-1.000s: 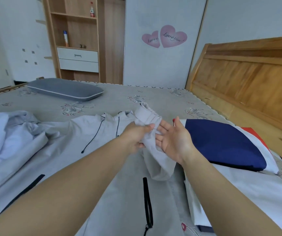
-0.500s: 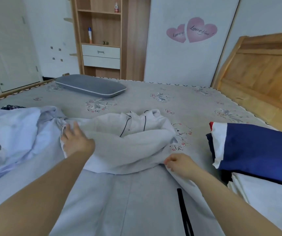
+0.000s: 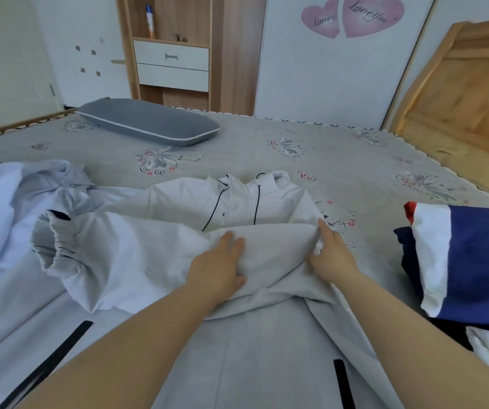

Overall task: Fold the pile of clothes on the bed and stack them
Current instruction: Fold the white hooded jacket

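One pillow (image 3: 148,122), two heart stickers (image 3: 352,17), two drawers (image 3: 172,66), two hands (image 3: 216,267).

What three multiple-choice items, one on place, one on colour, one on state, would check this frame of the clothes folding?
1. Where does the pillow lie?
A. on the far left part of the bed
B. against the headboard
C. on the floor

2. What colour is the cloth on top of the stack at the right?
A. green
B. dark blue
C. yellow

3. How does the left hand lie on the jacket?
A. clenched in a fist above it
B. flat, fingers straight, on the folded-over sleeve
C. pulling a zipper

Answers:
1 A, the grey pillow sits far off to the left, away from the wooden headboard.
2 B, navy cloth beside white and red.
3 B, the palm rests on the sleeve while the right hand pinches the fold's edge.
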